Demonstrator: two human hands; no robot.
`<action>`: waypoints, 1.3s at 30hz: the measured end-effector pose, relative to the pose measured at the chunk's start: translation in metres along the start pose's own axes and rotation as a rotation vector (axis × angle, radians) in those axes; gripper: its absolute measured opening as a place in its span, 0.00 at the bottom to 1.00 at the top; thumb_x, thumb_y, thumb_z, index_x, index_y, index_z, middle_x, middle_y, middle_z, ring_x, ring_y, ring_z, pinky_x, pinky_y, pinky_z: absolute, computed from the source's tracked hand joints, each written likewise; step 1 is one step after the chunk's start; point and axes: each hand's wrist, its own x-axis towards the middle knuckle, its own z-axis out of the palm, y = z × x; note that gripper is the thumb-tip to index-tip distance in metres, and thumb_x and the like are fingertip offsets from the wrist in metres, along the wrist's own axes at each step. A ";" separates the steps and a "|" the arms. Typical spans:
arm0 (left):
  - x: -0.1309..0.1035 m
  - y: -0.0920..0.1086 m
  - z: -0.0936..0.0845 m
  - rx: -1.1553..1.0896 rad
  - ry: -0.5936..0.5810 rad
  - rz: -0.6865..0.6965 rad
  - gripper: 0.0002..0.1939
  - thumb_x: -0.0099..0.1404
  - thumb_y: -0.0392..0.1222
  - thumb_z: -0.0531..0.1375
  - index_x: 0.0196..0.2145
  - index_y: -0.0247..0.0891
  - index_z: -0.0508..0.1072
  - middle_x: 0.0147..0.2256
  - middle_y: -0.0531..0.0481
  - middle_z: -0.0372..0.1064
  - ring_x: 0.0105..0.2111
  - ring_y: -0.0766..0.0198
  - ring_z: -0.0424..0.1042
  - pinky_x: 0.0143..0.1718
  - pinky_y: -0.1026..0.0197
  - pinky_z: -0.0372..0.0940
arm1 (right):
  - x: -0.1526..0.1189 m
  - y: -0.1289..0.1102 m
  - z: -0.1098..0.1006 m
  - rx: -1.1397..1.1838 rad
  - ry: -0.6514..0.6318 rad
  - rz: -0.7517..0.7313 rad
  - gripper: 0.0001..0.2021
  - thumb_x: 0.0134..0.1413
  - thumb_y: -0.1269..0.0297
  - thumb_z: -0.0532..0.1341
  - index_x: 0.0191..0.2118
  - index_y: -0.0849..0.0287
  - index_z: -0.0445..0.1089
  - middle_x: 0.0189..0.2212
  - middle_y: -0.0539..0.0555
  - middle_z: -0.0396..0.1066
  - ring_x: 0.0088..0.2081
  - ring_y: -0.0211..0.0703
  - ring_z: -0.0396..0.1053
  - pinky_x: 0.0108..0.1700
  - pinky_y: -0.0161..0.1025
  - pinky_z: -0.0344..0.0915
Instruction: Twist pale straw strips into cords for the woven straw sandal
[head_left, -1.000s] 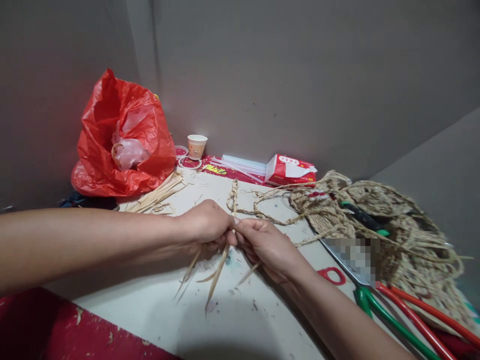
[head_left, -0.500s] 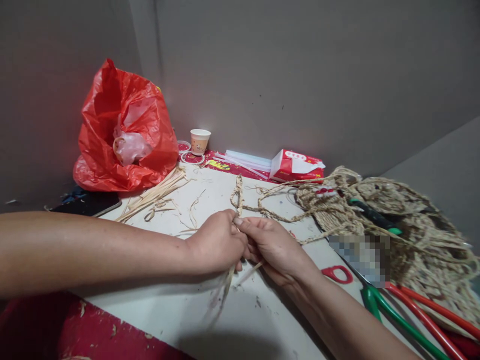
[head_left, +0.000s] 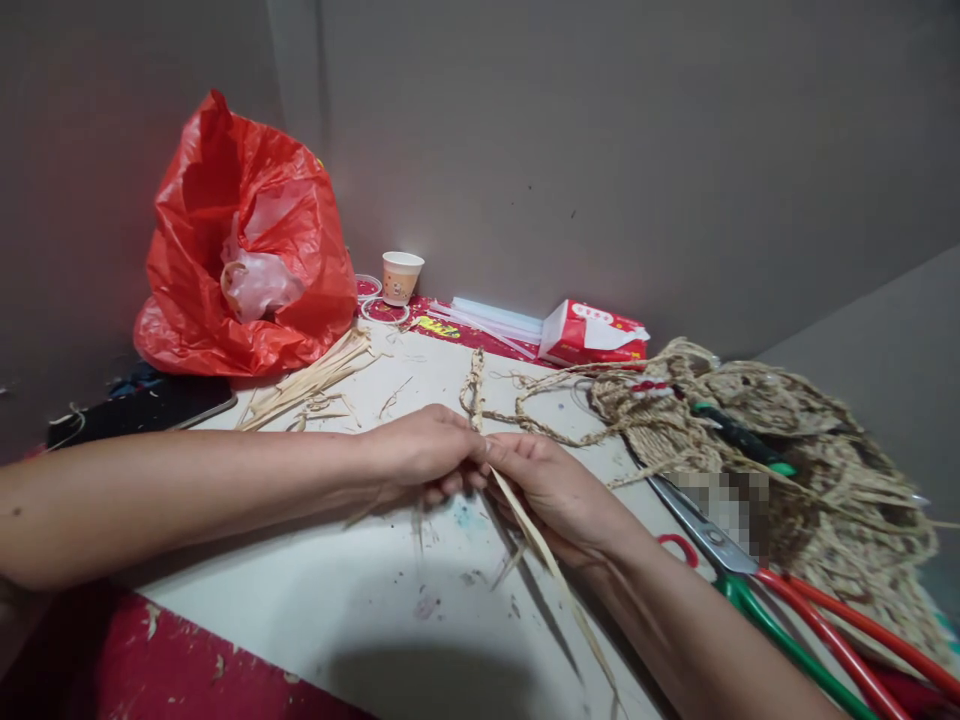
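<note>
My left hand (head_left: pixel 435 448) and my right hand (head_left: pixel 544 485) meet over the white board (head_left: pixel 375 620), fingers pinched around the near end of a straw braid (head_left: pixel 477 385). The braid runs away from me, its far part lying on the board. From between my hands a long loose straw strand (head_left: pixel 559 580) trails toward me and to the right, across the front of my right hand. A shorter strand end pokes out below my fingers. The exact grip point is hidden by the fingers.
A red plastic bag (head_left: pixel 315 250), a straw bundle (head_left: pixel 315 380) and a dark phone (head_left: pixel 142 410) are at left. Behind stand a paper cup (head_left: pixel 401 280) and tissue pack (head_left: pixel 592 335). On the right lie coiled braided rope (head_left: pixel 817 440) and large shears (head_left: pixel 739 565).
My left hand has turned flatter, with its fingers reaching toward my right hand. The long strand that hung down-left now trails down-right. My right hand stays nearly in place.
</note>
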 end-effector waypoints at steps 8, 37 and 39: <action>0.005 -0.018 -0.006 0.078 0.046 0.209 0.08 0.54 0.34 0.53 0.21 0.32 0.69 0.17 0.56 0.59 0.18 0.74 0.55 0.20 0.70 0.52 | 0.001 0.001 -0.012 -0.173 0.003 0.049 0.18 0.43 0.52 0.67 0.21 0.61 0.66 0.15 0.45 0.59 0.18 0.30 0.51 0.20 0.31 0.46; 0.005 -0.013 -0.016 -0.256 -0.177 -0.004 0.10 0.61 0.35 0.52 0.22 0.35 0.65 0.13 0.62 0.45 0.11 0.77 0.41 0.11 0.70 0.37 | -0.005 -0.010 -0.008 -0.174 0.001 0.147 0.14 0.48 0.53 0.63 0.24 0.59 0.65 0.13 0.43 0.51 0.16 0.30 0.43 0.17 0.31 0.40; 0.005 -0.012 -0.016 -0.220 -0.174 0.004 0.10 0.61 0.35 0.53 0.23 0.34 0.67 0.12 0.61 0.46 0.11 0.76 0.41 0.11 0.70 0.38 | -0.006 -0.012 -0.011 -0.264 -0.006 0.095 0.13 0.48 0.54 0.63 0.25 0.59 0.66 0.16 0.46 0.59 0.18 0.31 0.51 0.20 0.31 0.48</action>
